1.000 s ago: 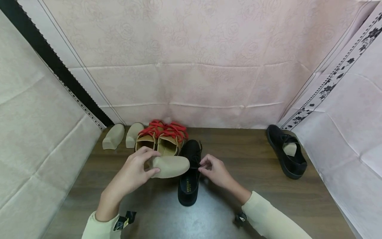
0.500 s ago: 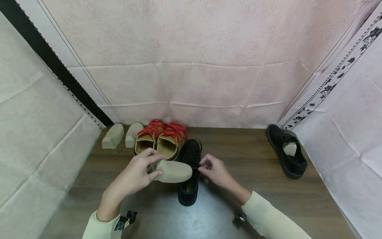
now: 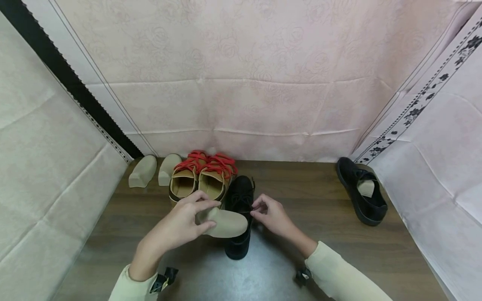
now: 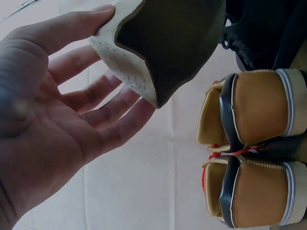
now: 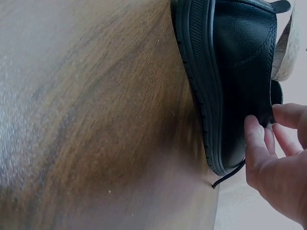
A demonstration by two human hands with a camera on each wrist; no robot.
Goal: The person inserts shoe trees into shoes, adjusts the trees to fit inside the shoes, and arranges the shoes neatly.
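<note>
My left hand (image 3: 178,225) holds a beige shoe form (image 3: 228,223) by its wide heel end, thumb on one side and fingers on the other. The form's rounded toe points right, over the opening of a black leather shoe (image 3: 240,193). In the left wrist view, the form's (image 4: 172,43) underside is dark. My right hand (image 3: 273,216) is at the shoe's right side; in the right wrist view its thumb and fingers pinch the upper edge of the black shoe (image 5: 242,62), near the laces. Part of the shoe's opening is hidden beneath the form.
Left of the black shoe stands a pair of tan shoes (image 3: 211,184) with red laces. Two more beige forms (image 3: 143,172) lie at the far left. Another black shoe (image 3: 361,192), with a form inside, stands at the right. Fabric-covered walls (image 3: 241,104) border the wooden surface (image 3: 301,188).
My left hand has moved the beige shoe form right and toward me, lower over the black shoe's opening. The right hand has stayed at the shoe's edge.
</note>
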